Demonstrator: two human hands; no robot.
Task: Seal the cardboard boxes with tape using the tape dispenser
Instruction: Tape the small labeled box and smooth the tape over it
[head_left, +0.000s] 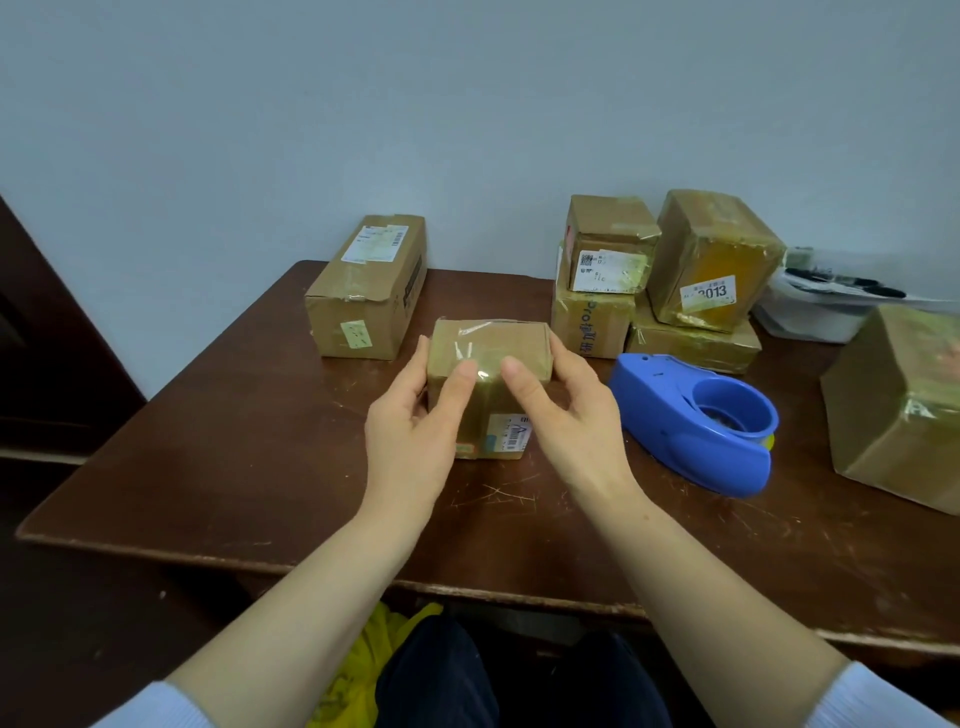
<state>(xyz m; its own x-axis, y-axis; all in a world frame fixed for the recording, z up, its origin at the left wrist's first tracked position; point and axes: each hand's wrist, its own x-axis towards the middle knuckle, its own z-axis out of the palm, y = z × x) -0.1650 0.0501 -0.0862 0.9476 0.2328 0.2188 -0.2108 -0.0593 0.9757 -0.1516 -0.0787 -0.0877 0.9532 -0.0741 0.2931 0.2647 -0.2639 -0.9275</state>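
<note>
From the head view, a small cardboard box (488, 358) stands at the middle of the brown surface (234, 467). The left hand (415, 426) and right hand (566, 415) grasp it from either side, thumbs pressing its taped top. A blue tape dispenser (696, 421) lies just right, untouched.

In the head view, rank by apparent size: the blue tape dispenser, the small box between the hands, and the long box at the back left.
1. blue tape dispenser
2. long box: close to the dispenser, and it sits farther away, so this order is unsure
3. small box, partly hidden by both hands
</note>
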